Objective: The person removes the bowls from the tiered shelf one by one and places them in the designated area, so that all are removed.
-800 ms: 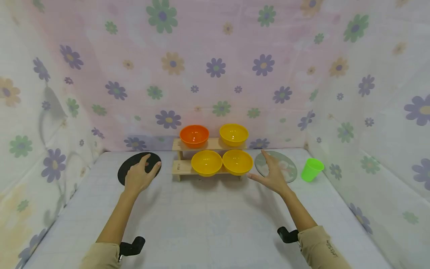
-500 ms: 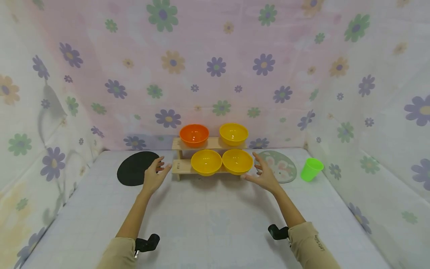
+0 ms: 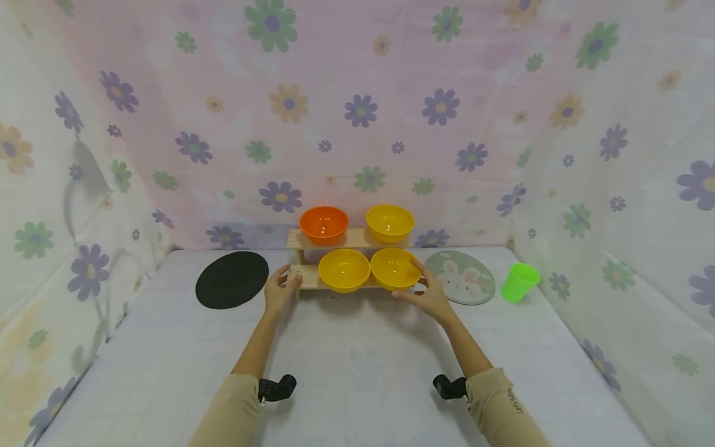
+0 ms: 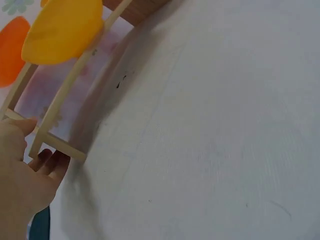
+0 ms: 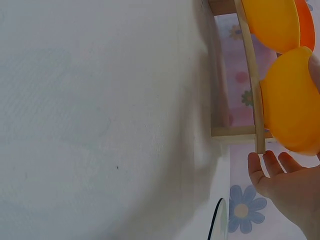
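Note:
A two-step wooden stand (image 3: 309, 277) holds several bowls. An orange bowl (image 3: 324, 226) and a yellow bowl (image 3: 390, 223) sit on the upper step. Two more yellow bowls, a left one (image 3: 344, 271) and a right one (image 3: 391, 268), stand side by side on the lower step. My left hand (image 3: 279, 293) grips the lower step's left end; in the left wrist view its thumb lies over the wood with the fingers below. My right hand (image 3: 432, 301) is spread at the other end, fingertips (image 5: 255, 162) right at the board's end, thumb overlapping the right yellow bowl.
A black oval mat (image 3: 231, 279) lies to the left of the stand. On the right are a grey mat with bunny faces (image 3: 466, 279) and a bright green cup (image 3: 519, 282). Flower-printed cloth walls (image 3: 357, 74) close off the back and both sides.
My left hand has moved right from over the black mat to the stand's left end and taken hold there. My right hand has come left and inward to the stand's right end.

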{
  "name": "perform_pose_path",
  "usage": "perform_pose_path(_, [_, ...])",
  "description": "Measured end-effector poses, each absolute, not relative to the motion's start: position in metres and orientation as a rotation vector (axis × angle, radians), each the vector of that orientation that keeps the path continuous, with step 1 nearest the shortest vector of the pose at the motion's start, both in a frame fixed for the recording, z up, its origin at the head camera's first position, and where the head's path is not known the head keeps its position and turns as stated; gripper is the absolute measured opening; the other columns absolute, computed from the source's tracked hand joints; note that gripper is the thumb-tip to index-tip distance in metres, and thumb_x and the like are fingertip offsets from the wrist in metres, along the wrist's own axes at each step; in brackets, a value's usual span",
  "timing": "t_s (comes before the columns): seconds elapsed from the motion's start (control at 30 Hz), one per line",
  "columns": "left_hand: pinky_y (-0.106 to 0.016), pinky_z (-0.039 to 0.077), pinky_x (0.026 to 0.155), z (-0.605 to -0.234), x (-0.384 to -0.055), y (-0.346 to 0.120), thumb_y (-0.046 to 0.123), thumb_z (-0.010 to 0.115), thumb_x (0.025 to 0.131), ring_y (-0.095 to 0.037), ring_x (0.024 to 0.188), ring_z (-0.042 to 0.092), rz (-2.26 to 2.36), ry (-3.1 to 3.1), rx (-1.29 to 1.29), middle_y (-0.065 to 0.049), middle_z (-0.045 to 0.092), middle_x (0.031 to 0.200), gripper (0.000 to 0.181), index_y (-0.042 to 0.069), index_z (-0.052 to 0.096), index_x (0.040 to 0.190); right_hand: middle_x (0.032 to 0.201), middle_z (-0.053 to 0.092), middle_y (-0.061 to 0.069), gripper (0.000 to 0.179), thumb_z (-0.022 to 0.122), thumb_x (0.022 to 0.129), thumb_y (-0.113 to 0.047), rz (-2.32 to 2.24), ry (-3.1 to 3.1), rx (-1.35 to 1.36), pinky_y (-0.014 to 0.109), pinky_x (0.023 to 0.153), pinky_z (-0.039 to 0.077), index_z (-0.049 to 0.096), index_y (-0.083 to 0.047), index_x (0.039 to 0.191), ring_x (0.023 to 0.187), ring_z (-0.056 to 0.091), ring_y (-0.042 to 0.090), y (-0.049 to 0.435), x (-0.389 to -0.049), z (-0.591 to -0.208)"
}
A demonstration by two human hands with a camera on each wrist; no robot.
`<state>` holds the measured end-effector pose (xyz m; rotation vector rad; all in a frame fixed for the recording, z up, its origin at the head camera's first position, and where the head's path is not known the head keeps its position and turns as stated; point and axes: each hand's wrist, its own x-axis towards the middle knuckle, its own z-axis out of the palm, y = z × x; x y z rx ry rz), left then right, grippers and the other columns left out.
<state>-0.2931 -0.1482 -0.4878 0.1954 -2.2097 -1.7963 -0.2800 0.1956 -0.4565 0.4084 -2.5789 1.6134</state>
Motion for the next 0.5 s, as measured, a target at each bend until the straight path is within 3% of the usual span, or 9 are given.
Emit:
perform_pose_path(0.07, [-0.027, 0.050, 0.079, -0.490, -0.295, -0.147, 0.012, 0.062, 0.090, -0.039, 0.108, 0.056, -1.809, -2.212, 0.226, -0.029, 0.054, 0.123, 0.044, -0.005, 0.051, 0.130, 0.149, 0.031, 0.018, 0.086, 0.077, 0.077, -0.020, 1.637, -2.566, 0.400, 0.055, 0.090, 0.044, 0.029, -0.006, 0.147, 0.121, 0.042, 0.040, 0.195, -0.280, -0.456])
perform_pose_path(0.2, [-0.011, 0.043, 0.066, -0.493, -0.297, -0.146, 0.012, 0.059, 0.093, -0.033, 0.103, 0.058, -1.830, -2.192, 0.244, -0.027, 0.056, 0.121, 0.038, -0.004, 0.055, 0.127, 0.148, 0.029, 0.022, 0.084, 0.075, 0.078, -0.012, 1.722, -2.544, 0.405, 0.057, 0.092, 0.042, 0.027, -0.001, 0.146, 0.122, 0.041, 0.042, 0.190, -0.273, -0.444])
perform_pose_path(0.4, [-0.009, 0.042, 0.068, -0.489, -0.291, -0.147, 0.010, 0.058, 0.093, -0.036, 0.107, 0.056, -1.882, -2.141, 0.168, -0.028, 0.055, 0.125, 0.037, -0.008, 0.054, 0.125, 0.146, 0.033, 0.022, 0.088, 0.077, 0.077, -0.013, 1.747, -2.525, 0.385, 0.051, 0.093, 0.044, 0.025, 0.002, 0.146, 0.117, 0.047, 0.038, 0.190, -0.276, -0.445])
perform_pose_path(0.5, [-0.009, 0.042, 0.068, -0.497, -0.295, -0.149, 0.011, 0.058, 0.093, -0.030, 0.104, 0.058, -1.891, -2.137, 0.176, -0.026, 0.055, 0.125, 0.037, -0.005, 0.055, 0.126, 0.145, 0.033, 0.023, 0.091, 0.079, 0.075, -0.015, 1.743, -2.519, 0.362, 0.046, 0.093, 0.045, 0.024, 0.002, 0.146, 0.116, 0.049, 0.038, 0.191, -0.281, -0.453])
